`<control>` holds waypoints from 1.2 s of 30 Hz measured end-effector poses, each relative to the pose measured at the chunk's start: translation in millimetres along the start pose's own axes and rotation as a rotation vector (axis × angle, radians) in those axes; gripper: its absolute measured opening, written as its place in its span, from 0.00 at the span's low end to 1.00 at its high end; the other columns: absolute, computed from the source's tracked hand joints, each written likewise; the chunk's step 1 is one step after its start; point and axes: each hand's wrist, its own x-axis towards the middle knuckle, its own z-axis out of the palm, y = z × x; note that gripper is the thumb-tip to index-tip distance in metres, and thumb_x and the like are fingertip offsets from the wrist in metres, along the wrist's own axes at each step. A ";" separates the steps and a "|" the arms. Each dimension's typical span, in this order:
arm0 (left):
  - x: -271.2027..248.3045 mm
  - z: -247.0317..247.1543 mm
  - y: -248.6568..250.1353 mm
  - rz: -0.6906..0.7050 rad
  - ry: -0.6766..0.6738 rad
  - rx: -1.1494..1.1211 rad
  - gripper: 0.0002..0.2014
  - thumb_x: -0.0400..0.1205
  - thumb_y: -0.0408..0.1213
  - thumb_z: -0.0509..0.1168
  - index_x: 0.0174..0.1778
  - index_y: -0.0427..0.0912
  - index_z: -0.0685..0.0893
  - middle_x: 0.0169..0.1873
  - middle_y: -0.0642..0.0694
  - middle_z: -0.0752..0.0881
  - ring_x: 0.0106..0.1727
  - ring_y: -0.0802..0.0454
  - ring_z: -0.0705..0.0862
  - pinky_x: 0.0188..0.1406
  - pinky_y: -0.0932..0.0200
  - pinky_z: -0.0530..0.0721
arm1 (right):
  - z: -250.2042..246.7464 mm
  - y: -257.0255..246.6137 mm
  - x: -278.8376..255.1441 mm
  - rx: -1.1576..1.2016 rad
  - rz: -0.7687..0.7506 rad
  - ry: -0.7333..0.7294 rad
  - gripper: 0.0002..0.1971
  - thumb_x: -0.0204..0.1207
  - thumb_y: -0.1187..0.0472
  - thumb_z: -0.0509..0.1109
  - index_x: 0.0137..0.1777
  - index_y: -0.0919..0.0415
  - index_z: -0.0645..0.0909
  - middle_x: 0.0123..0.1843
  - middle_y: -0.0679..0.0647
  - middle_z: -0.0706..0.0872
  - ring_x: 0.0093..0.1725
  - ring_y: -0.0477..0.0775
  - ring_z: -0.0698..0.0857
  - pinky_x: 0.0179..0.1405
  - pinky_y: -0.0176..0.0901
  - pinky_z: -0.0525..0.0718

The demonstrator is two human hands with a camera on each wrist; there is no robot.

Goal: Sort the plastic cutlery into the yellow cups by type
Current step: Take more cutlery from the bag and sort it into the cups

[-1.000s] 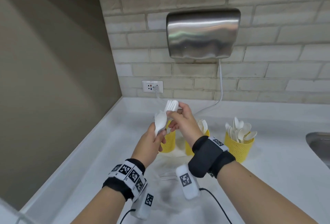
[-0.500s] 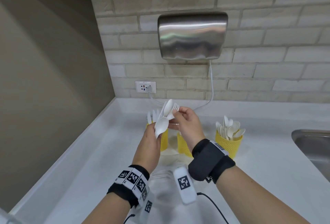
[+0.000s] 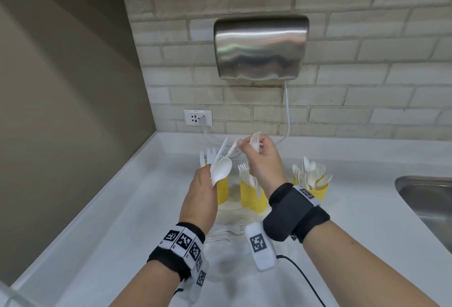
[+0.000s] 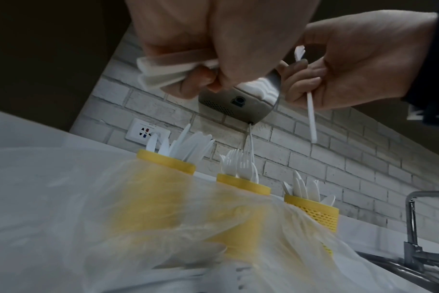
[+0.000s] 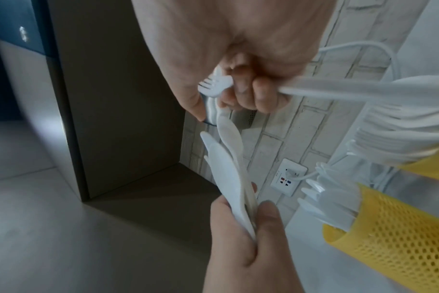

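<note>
While both of my hands were raised above the white table [image 3: 342, 245], a clear plastic bag [image 3: 227, 253] lay nearest me on its surface, with a few loose forks [image 3: 227, 232] resting flat on it. My left hand [image 3: 199, 199] was curled around a small bunch of cutlery [image 3: 220, 168], thumb and fingers closed on the handles; a spoon bowl faced me at the front of the bunch, and the left wrist view showed the handle ends sticking out past my fingers [image 4: 196, 83]. My right hand [image 3: 263, 162] was just beside it, slightly higher, pinching 1 fork [image 3: 255, 141] with its tines pointing up and its handle [image 4: 311, 119] hanging down below the palm. In the right wrist view the tips of the left-hand bunch reached up close to my right fingers [image 5: 241, 91]; I could not tell whether they touched.

Beyond my hands stood 3 yellow cups in a row. The left cup [image 3: 222, 191] held knives, the middle cup [image 3: 252, 196] held forks, and the right cup [image 3: 318, 190] held spoons, all standing upright. A steel sink [image 3: 430, 196] sat at the far right edge. On the brick wall behind, a socket [image 3: 197, 117] had a white cable [image 3: 288, 115] running up to a metal hand dryer [image 3: 260, 47].
</note>
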 end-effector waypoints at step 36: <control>-3.2 -48.5 -67.2 0.021 0.201 0.491 0.28 0.67 0.19 0.50 0.63 0.40 0.74 0.43 0.40 0.75 0.40 0.40 0.76 0.29 0.50 0.81 | 59.1 40.6 17.4 -0.609 -0.026 -0.138 0.13 0.77 0.53 0.65 0.61 0.51 0.80 0.47 0.55 0.88 0.45 0.57 0.86 0.45 0.48 0.83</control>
